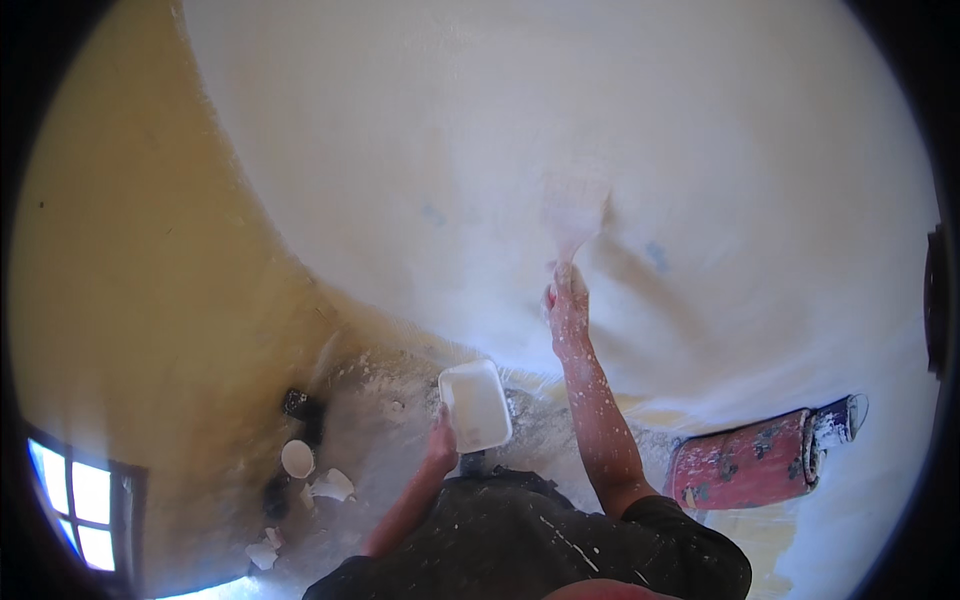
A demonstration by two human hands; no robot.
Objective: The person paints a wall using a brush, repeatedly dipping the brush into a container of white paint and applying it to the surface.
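My right hand (568,296), speckled with white paint, grips the handle of a wide paintbrush (576,214). The brush's bristles lie against the wall (480,150), which is coated whitish with faint yellow and blue patches showing through. Lower and to the left, my left hand (444,441) holds a white rectangular plastic tub (480,405) by its left side. The tub is tilted with its opening in view; a whitish layer shows inside, though how much it holds I cannot tell.
A paint-stained red metal drum (742,461) stands at the lower right, with a dark, white-splashed bucket (836,422) at its end. A yellow wall (135,285) is at the left, above a window (79,502). White debris (330,486) and a round white object (298,459) lie lower left.
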